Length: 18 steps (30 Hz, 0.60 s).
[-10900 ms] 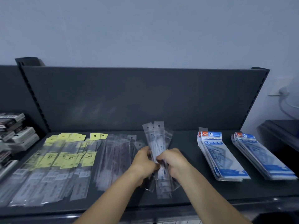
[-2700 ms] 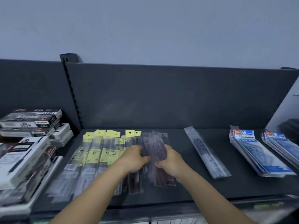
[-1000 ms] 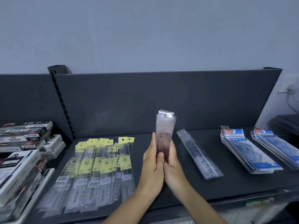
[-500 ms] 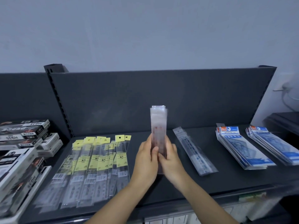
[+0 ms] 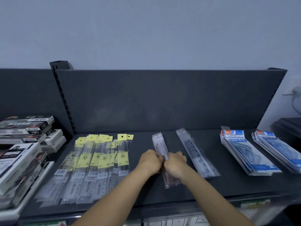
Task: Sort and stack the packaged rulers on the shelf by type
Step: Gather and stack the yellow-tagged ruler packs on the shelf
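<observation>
A stack of reddish-brown rulers in clear sleeves (image 5: 160, 145) lies flat on the dark shelf (image 5: 228, 185), in the middle. My left hand (image 5: 150, 161) grips its left edge and my right hand (image 5: 175, 162) grips its right edge, fingers curled round the stack. Left of it, several rulers with yellow header tags (image 5: 97, 159) lie spread side by side. To the right rests a stack of clear-sleeved dark rulers (image 5: 197, 154). Two piles of blue-packaged triangle sets (image 5: 244, 152) (image 5: 276, 149) occupy the far right.
Black-and-white boxes (image 5: 24, 144) are piled on the neighbouring shelf at the left. The dark back panel (image 5: 162, 98) rises behind the shelf. A dark object (image 5: 290, 128) stands beyond the shelf's right end. The shelf's front edge runs just below my forearms.
The reddish-brown stack was upright on its end between my hands; now it lies flat on the shelf, with both hands lowered and still gripping it.
</observation>
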Tool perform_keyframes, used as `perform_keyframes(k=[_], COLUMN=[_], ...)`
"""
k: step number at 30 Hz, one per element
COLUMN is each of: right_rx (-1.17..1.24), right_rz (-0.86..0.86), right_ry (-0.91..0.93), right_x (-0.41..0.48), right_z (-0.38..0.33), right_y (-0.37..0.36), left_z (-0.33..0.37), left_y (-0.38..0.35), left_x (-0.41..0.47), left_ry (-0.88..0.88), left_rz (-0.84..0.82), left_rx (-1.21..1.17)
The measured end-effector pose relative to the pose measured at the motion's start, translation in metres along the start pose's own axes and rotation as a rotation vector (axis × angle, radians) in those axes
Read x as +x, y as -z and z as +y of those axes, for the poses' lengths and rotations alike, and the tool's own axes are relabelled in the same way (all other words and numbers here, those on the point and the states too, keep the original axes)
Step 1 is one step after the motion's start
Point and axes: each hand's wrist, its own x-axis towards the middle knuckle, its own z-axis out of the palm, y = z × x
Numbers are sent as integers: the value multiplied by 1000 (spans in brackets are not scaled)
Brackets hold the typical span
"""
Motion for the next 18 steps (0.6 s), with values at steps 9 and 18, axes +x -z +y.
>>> perform_keyframes(k=[9, 18], right_rx=[42, 144], right_rz=[203, -38], right_ry=[337, 467], right_x=[-11, -20], right_z=[-10, -68], right_y=[7, -41], left_z=[-9, -77], left_y=[60, 155], left_x=[-24, -64], left_ry=[-139, -42], left_rz=[190, 431], left_rx=[287, 389])
